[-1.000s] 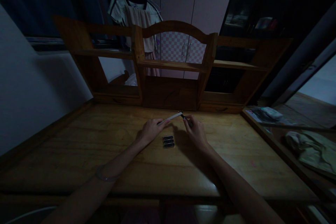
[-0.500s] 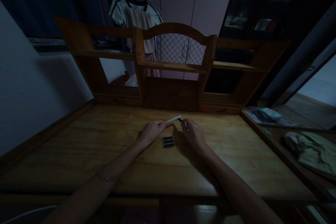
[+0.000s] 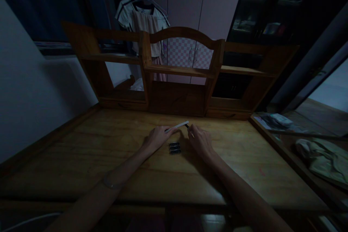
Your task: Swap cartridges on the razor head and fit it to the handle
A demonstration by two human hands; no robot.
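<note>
The desk is smooth wood with a soft gloss.

Dim room — soft shadows, faint glare

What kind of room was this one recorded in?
Probably a bedroom or study at home: a wooden desk with a built-up shelf unit, clothes on hangers behind it, and tall pale cupboard doors beside them.
</note>
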